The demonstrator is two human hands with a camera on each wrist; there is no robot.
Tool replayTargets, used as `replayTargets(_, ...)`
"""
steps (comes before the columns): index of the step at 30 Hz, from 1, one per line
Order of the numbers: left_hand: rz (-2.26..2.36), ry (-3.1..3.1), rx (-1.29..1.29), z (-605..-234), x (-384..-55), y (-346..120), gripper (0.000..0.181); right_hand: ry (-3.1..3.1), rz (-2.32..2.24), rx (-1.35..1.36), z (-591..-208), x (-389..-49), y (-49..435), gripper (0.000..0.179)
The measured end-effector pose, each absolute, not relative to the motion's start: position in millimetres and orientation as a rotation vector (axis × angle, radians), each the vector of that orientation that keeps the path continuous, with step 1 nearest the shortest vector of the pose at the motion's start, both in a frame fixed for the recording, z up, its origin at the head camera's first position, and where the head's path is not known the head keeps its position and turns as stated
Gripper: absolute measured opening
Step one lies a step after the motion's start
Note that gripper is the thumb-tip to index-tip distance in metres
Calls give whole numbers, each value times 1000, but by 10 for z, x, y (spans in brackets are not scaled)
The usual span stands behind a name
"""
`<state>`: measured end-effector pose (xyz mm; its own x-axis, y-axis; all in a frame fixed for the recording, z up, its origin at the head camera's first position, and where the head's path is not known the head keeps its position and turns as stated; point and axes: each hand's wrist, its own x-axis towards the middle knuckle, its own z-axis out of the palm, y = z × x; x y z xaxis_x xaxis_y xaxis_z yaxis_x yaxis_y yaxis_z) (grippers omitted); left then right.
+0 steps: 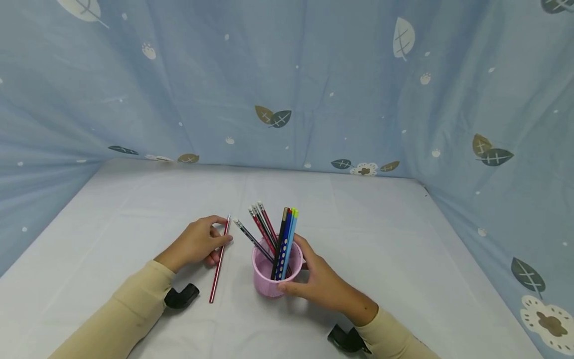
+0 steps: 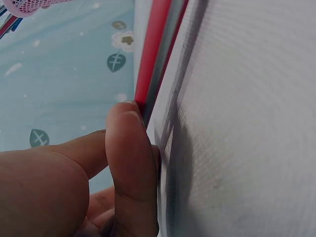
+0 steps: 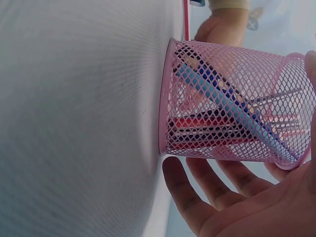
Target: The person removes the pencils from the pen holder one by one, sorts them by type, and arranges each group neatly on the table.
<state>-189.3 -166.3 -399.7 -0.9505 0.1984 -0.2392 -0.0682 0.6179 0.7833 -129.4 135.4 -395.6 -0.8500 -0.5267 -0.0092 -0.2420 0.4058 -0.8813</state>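
Note:
In the head view, my left hand (image 1: pixel 197 243) is at a red pencil (image 1: pixel 218 279) with a pale stripe, pinching it near its far end with thumb and fingers. Close up in the left wrist view, the red pencil (image 2: pixel 154 54) runs along the white cloth and passes behind a fingertip. My right hand (image 1: pixel 325 284) holds a pink mesh pencil cup (image 1: pixel 265 285), thumb at the near rim and fingers round its right side. Inside lean several pencils (image 3: pixel 222 98): blue, light blue, black and red ones, some with white eraser ends. The cup stands upright on the table.
A white cloth covers the table (image 1: pixel 381 239). Blue fabric (image 1: pixel 314 65) with leaf and flower prints hangs behind it and along both sides. Black curved pieces (image 1: pixel 181 296) are at both wrists, below the sleeves.

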Motion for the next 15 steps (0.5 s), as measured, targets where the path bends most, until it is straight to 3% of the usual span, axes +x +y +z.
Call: replayTargets(15,1250,2551,108,-4013,-1887,-1657,56,2372,-1437,-690,-3959,-1294,1355,95)
